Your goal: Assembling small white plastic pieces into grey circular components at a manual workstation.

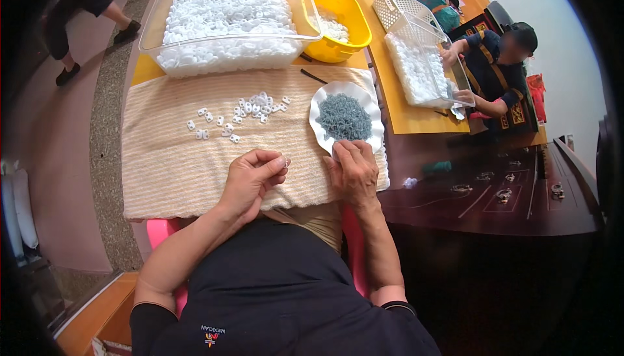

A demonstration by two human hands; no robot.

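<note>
My left hand [252,177] hovers over the striped cloth [175,184]. Its thumb and forefinger are pinched on a tiny pale piece too small to make out. My right hand [356,169] lies at the near rim of a white scalloped plate [317,106], its fingers bent together at the edge of the heap. Small grey-blue pieces [343,117] fill that plate; whether the fingertips hold one is hidden. Beyond my left hand, small white plastic pieces with dark-looking holes [257,104] lie scattered, bunched more thickly toward the middle of the cloth.
A clear bin of white pieces [227,25] stands at the far side, beside a yellow tub [354,21]. Thin black sticks [313,76] lie near the plate. Rightward, a person [497,70] handles another clear bin [419,73]. Someone's legs [84,12] show far left.
</note>
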